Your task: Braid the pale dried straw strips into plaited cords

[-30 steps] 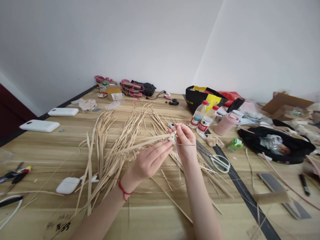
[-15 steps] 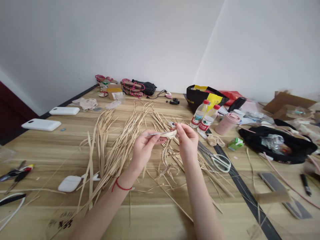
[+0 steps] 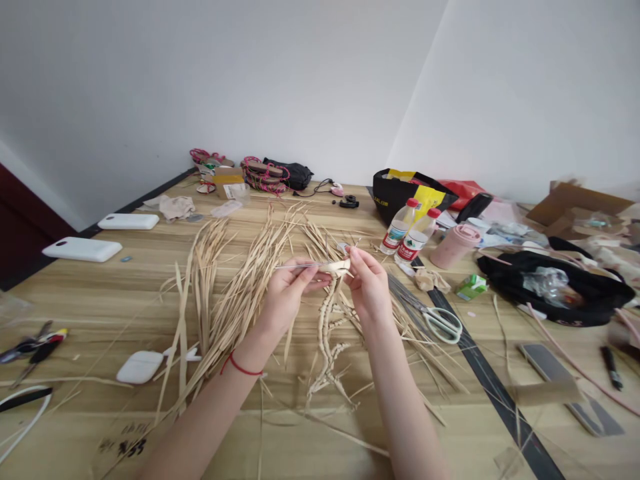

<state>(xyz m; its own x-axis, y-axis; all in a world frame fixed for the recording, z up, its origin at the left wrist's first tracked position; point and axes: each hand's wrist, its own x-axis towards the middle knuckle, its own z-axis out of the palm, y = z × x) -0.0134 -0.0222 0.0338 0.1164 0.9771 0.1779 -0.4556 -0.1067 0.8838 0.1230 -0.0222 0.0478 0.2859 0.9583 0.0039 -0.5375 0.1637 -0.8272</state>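
Note:
Between my two hands is a woven straw piece (image 3: 327,333), its pale braided strands hanging down in a branching shape over the table. My left hand (image 3: 293,283) is closed on its upper left end, where thin wire-like lengths stick out from the fingers. At the upper right end, my right hand (image 3: 367,283) pinches a pale straw strip (image 3: 338,265) that curves across the top. Fingertips hide part of where the strip meets the braid. Bundles of dry straw (image 3: 245,280) lie behind and left of my hands.
Scissors (image 3: 440,325) with pale handles lie right of my right hand. Beyond them stand two water bottles (image 3: 413,240) and a pink cup (image 3: 455,245). A black bag (image 3: 555,287) sits at right. A white case (image 3: 140,367) and power banks (image 3: 83,249) are at left.
The braided strands now hang lower and straighter beneath my hands, where before they were more bunched up. Both hands have shifted slightly and keep their grip.

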